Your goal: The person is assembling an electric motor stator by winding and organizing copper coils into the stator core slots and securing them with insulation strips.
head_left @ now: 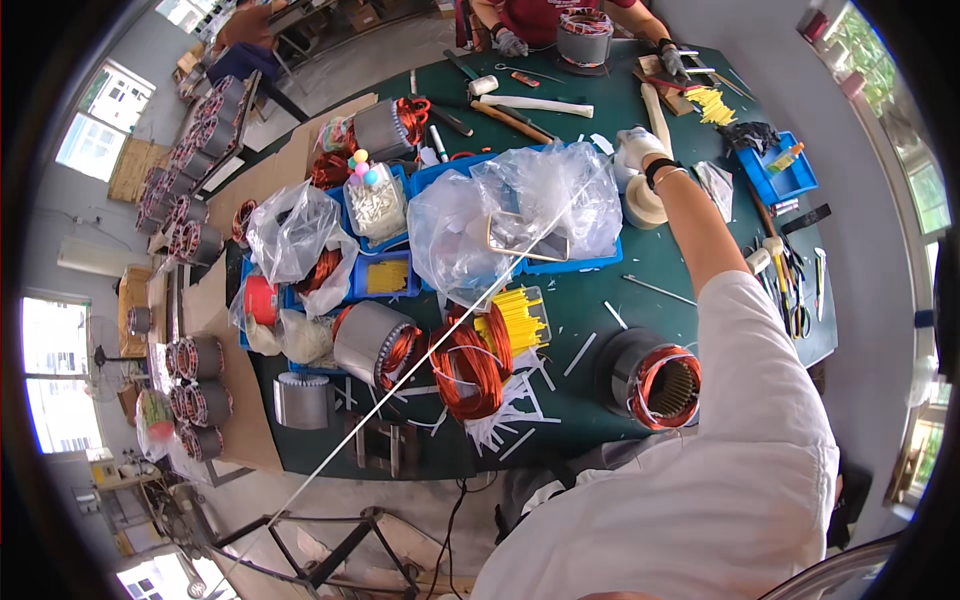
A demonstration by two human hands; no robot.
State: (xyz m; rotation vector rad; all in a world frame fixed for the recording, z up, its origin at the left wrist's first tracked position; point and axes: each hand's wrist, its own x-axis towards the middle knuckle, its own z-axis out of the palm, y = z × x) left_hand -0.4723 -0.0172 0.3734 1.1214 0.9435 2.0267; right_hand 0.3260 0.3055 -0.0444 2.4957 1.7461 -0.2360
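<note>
My right hand, in a white glove, reaches far across the green table with its fingers curled. What it grips is hidden. A wooden handle extends beyond the hand, and a cream, round-ended cylinder lies just on the near side of it. A long thin white strand slants from the lower left over the plastic bags towards this hand; its far end is unclear. Closer to me, below my outstretched arm, sits a motor stator with red-brown windings. My left hand is out of view.
Mid-table are blue bins, a copper wire coil, yellow strips and another stator. Scissors and pliers lie at the right by a blue tray. Across the table, a co-worker's gloved hand is near a stator.
</note>
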